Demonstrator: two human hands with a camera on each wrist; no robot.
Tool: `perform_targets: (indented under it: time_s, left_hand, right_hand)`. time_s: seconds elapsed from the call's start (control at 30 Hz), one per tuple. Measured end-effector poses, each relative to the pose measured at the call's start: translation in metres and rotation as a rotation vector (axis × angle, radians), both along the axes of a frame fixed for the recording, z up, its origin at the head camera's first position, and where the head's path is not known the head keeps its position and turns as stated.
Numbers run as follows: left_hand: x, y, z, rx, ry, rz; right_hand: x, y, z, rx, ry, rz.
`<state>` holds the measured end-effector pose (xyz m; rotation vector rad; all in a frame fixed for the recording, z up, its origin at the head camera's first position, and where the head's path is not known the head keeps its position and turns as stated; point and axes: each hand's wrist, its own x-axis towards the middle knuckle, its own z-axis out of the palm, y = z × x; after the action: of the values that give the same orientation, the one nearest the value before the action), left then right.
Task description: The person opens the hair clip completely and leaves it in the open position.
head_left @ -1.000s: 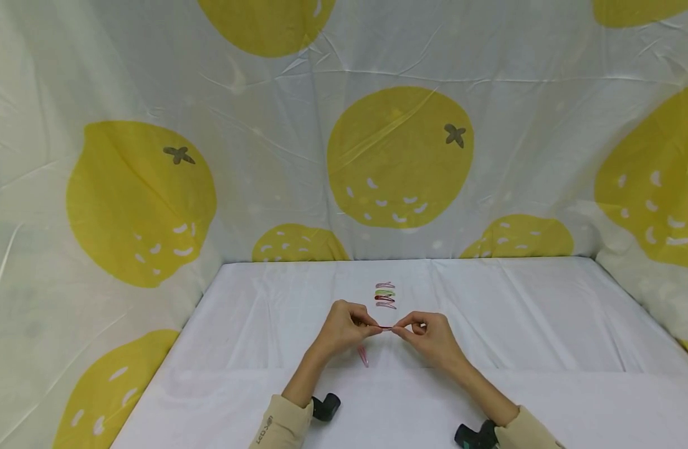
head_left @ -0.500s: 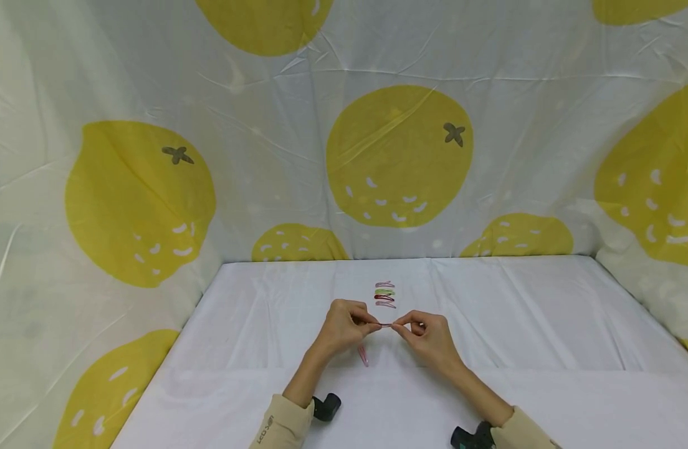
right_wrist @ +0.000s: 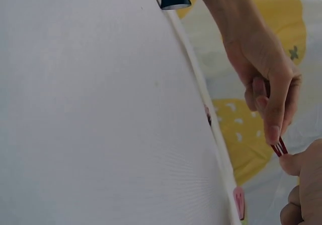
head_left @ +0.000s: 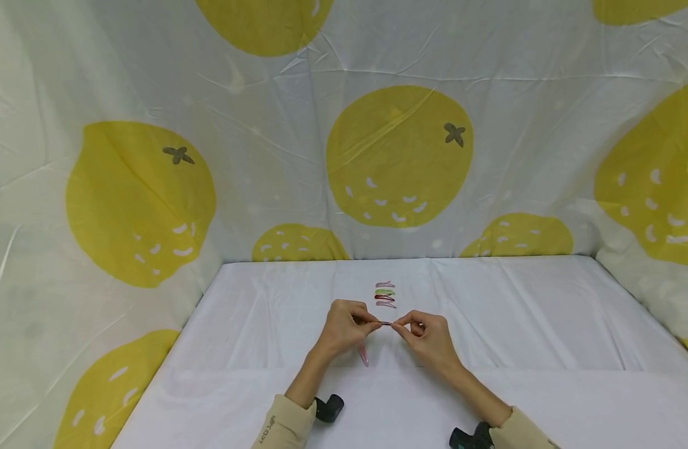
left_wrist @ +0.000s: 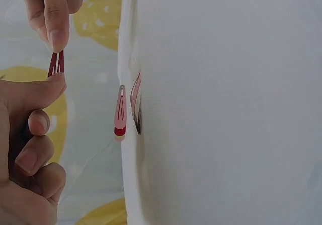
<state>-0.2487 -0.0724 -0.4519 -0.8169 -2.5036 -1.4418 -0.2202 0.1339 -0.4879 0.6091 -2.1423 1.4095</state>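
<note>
In the head view my left hand (head_left: 344,329) and right hand (head_left: 430,338) face each other above the white table. Each pinches one end of a dark red snap hair clip (head_left: 386,323) between thumb and forefinger. The left wrist view shows a short stretch of the clip (left_wrist: 57,64), with its ends covered by fingertips. Below my left hand lies a pink hair clip (head_left: 363,356), partly hidden by the hand. Beyond both hands, several hair clips (head_left: 385,294) in pink, green and red form a column.
White cloth covers the table (head_left: 523,312). A lemon-print curtain (head_left: 265,156) hangs behind and at the sides. Black wrist devices sit by the left cuff (head_left: 329,408) and the right cuff (head_left: 470,436). In the left wrist view a slim pinkish, dark-ended object (left_wrist: 136,104) lies beside the pink clip.
Both hands keep their pinch on the red clip, which has risen very slightly in the head view and looks a little narrower. The right forearm has shifted slightly left. The clips on the table stay put.
</note>
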Motion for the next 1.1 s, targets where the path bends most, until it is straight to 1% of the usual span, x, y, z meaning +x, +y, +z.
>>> perform_targets:
  time_s: [0.1,0.2,0.3,0.5,0.67,0.83,0.97,1.1]
  left_hand:
    - [-0.0008,0.0002,-0.0010,-0.005,0.008,0.002]
    - [-0.0013,-0.0003,-0.0015,-0.005,-0.005,-0.004]
    - [-0.0016,-0.0010,-0.0014,-0.012,-0.015,-0.013]
    - [-0.0031,-0.0032,-0.0013,-0.019,-0.006,-0.035]
    - [-0.0044,-0.0052,-0.0020,0.014,-0.004,-0.065]
    - [-0.0055,-0.0065,-0.0020,0.018,-0.014,-0.079]
    - [-0.0053,-0.0071,-0.0015,-0.009,-0.039,-0.075]
    - [-0.0045,-0.0071,0.0002,-0.062,-0.033,-0.060]
  right_hand:
    - [0.0007,-0.0006,-0.0001,-0.002,-0.003,-0.001]
    - [0.0008,-0.0009,-0.0003,-0.004,-0.002,-0.010]
    - [0.0003,-0.0011,-0.0009,-0.001,-0.003,-0.025]
    - [0.0003,-0.0013,-0.0013,-0.003,-0.019,-0.043]
    - [0.0011,-0.0010,0.0007,-0.002,-0.061,-0.046]
    - [0.0015,-0.0002,0.0027,0.004,-0.116,-0.080]
    - [0.0017,0.0000,0.0029,-0.010,-0.174,-0.100]
    - [0.0015,0.0006,0.0034,0.006,-0.208,-0.105]
